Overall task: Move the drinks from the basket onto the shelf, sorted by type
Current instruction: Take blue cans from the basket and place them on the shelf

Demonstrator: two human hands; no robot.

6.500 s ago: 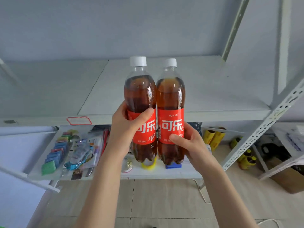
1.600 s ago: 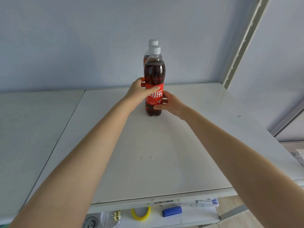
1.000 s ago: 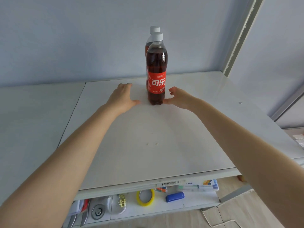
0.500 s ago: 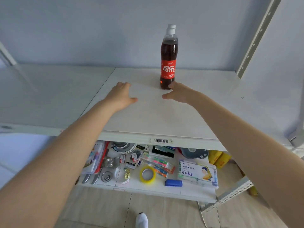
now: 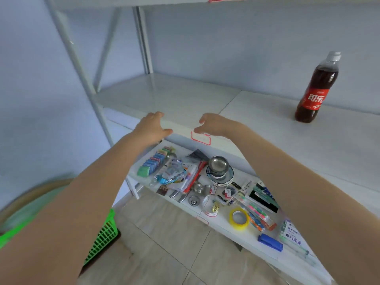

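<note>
A cola bottle (image 5: pixel 316 89) with a red label and a white cap stands upright on the white shelf (image 5: pixel 257 124) at the far right; a second bottle behind it is hidden. My left hand (image 5: pixel 151 128) and my right hand (image 5: pixel 216 124) hover over the shelf's front edge, well to the left of the bottle, fingers apart and holding nothing. A corner of the green basket (image 5: pixel 104 235) shows at the lower left, partly covered by my left forearm; what is inside it is out of view.
The lower shelf (image 5: pixel 205 212) carries small goods: a steel bowl on plates (image 5: pixel 219 167), yellow tape (image 5: pixel 239 219), a blue stapler (image 5: pixel 270 242), packets and pens. White shelf posts (image 5: pixel 82 64) rise at the left. Tiled floor lies below.
Both hands let go of the cola bottles and drew back to the shelf's front edge. My view swung left and down, so the bottle now sits far right and the green basket appears.
</note>
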